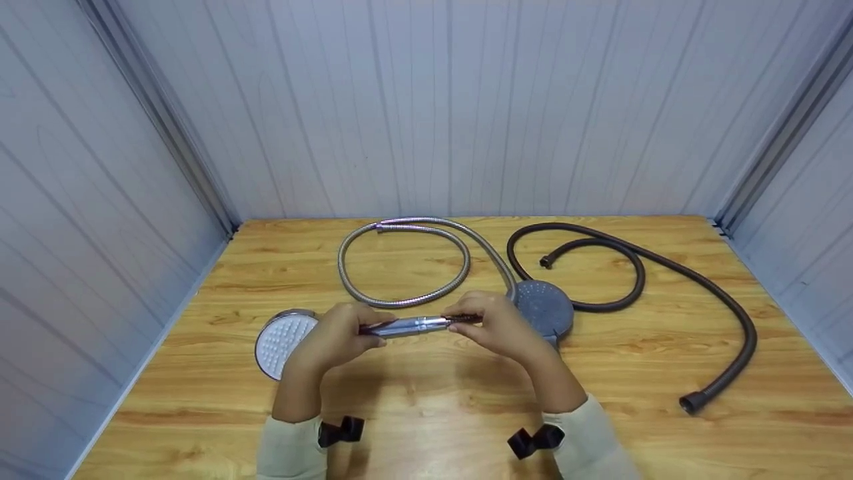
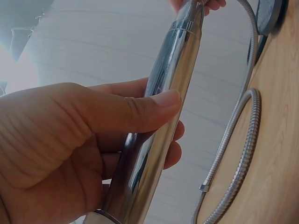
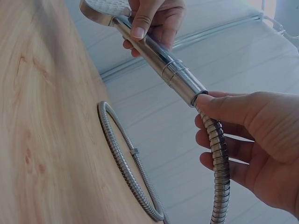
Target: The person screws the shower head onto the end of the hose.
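Observation:
A chrome shower head (image 1: 285,341) with a white nozzle face is held by its handle in my left hand (image 1: 332,337), thumb laid along the near side in the left wrist view. My right hand (image 1: 498,327) pinches the ribbed silver shower hose (image 3: 219,172) just below the chrome sleeve (image 3: 186,86) at the handle's end. Hose and handle meet inside this sleeve, so the joint itself is hidden. The handle lies nearly level above the table in the head view. From the right hand the hose runs back to a loop on the table.
A grey shower head (image 1: 546,308) lies face up beyond my right hand, partly covered by it. The dark hose (image 1: 723,300) curls over the right side of the wooden table (image 1: 220,413). Pale panel walls (image 1: 426,107) close off the back and both sides.

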The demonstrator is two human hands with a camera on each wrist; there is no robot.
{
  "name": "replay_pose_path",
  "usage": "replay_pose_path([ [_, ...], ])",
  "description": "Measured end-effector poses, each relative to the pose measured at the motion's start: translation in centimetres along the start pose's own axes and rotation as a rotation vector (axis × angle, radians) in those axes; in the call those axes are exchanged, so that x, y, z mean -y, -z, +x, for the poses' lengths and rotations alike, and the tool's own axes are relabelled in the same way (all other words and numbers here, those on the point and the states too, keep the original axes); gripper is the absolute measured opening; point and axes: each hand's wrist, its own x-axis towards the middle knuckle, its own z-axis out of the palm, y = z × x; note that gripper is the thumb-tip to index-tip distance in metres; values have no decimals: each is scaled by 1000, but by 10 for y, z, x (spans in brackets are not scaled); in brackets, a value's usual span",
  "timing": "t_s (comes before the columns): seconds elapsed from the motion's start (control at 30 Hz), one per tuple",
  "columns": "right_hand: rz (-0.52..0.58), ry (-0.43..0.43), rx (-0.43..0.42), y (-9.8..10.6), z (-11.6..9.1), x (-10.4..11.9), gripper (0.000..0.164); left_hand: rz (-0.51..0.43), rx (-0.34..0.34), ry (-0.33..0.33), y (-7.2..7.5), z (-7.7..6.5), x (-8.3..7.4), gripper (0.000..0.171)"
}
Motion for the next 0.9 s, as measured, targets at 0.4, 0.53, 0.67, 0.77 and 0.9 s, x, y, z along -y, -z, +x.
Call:
replay_pose_path([
  [0.4,1,-28,32,-4,2,-4,17,-13,43,43,-1,1,5,30],
  [0.53,-23,-22,41,-5,1,-4,17,-8,48,66,-4,3,7,30],
  [0.67,-40,-22,38,-6,0,-6,17,-20,57,81,-5,5,8,29],
  [0.77,-44,-33,41,-6,0,-7,17,-24,65,91,-6,6,9,29],
  [0.9,-55,-44,68,-9,0,-7,17,-16,72,103,-7,5,12,30],
])
